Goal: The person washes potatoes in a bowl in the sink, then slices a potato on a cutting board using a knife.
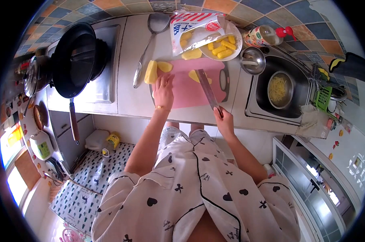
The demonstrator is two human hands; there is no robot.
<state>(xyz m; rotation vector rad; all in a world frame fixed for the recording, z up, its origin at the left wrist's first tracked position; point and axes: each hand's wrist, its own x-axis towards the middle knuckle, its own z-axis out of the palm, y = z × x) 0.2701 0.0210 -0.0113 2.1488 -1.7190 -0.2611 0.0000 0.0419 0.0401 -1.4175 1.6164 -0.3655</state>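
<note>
My right hand (pixel 224 121) is wrapped round the handle of a kitchen knife (pixel 206 88), its broad blade pointing away from me over the right part of a pink cutting board (pixel 186 94). A pale yellow potato slice (pixel 194 76) lies beside and partly behind the blade. At the board's left side, my left hand (pixel 163 92) lies with fingers stretched forward, close against a peeled potato chunk (pixel 151 72). Whether the fingertips touch it I cannot tell. Another potato slice (pixel 164 66) rests just beyond those fingers.
Behind the board are a printed bag (pixel 196 30) and a white plate (pixel 238 46) of yellow sticks. A spatula (pixel 140 66) lies left, near a black wok (pixel 75 60) on the stove. To the right, a sink (pixel 253 97) holds a bowl of shreds (pixel 280 90); a steel bowl (pixel 251 54) stands at its corner.
</note>
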